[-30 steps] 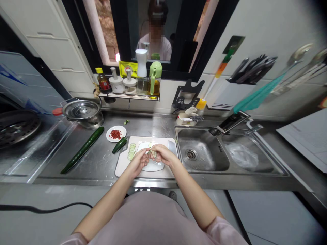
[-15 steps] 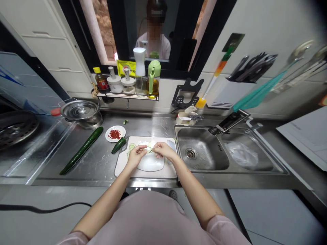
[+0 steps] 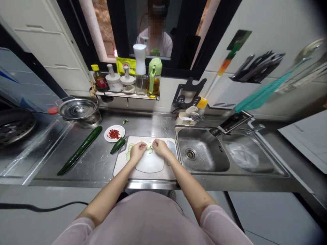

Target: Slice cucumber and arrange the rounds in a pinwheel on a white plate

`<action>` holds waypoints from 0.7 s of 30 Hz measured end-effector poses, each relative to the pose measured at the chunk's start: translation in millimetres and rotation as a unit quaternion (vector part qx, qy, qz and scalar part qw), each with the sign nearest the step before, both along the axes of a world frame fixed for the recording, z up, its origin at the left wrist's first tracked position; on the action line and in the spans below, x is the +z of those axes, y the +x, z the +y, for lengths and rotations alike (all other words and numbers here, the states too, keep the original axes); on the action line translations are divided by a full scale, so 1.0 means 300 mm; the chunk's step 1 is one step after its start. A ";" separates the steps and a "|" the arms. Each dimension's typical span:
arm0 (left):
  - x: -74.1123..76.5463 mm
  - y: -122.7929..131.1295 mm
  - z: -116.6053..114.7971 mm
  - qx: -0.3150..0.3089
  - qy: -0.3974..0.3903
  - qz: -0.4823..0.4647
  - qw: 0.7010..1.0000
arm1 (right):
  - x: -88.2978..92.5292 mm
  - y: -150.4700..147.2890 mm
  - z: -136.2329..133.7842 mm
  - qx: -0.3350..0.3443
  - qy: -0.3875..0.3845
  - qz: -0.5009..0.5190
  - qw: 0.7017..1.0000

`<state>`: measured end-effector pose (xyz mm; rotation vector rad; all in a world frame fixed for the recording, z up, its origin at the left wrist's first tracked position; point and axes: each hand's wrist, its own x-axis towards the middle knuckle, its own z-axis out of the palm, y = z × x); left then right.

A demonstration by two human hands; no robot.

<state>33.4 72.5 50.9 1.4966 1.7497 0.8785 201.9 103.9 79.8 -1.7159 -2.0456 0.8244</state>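
A white plate (image 3: pixel 150 165) lies on the pale cutting board (image 3: pixel 123 168), with thin cucumber slices (image 3: pixel 150 150) at its far side. Over that far part, my left hand (image 3: pixel 138 151) pinches a cucumber slice between thumb and forefinger. Facing it from the right, my right hand (image 3: pixel 160 148) is closed at the fingertips on a slice too, though the fingers partly cover it. More overlapping slices (image 3: pixel 128 154) rest on the board's left side. A cut piece of cucumber (image 3: pixel 118 146) touches the left edge, and a knife blade (image 3: pixel 171 148) lies at the right, partly behind my right forearm.
A whole cucumber (image 3: pixel 80 150) and a small dish (image 3: pixel 107 138) of red bits are on the left counter, near a lidded steel pot (image 3: pixel 88 121). To the right is a double sink (image 3: pixel 204 154) with a black faucet (image 3: pixel 230 123). Bottles stand on a wall shelf (image 3: pixel 127 95).
My hands have moved slightly apart over the plate, and the slices between them show more clearly. My right hand has turned its fingers further down. The view has shifted a little.
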 end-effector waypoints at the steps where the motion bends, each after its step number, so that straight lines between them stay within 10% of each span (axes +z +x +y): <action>1: -0.002 0.001 0.008 -0.002 -0.008 0.017 1.000 | -0.008 -0.002 0.007 0.002 -0.001 -0.009 1.000; 21: -0.020 0.038 0.025 -0.046 -0.054 0.199 0.977 | -0.079 -0.021 0.017 0.047 -0.019 -0.165 0.985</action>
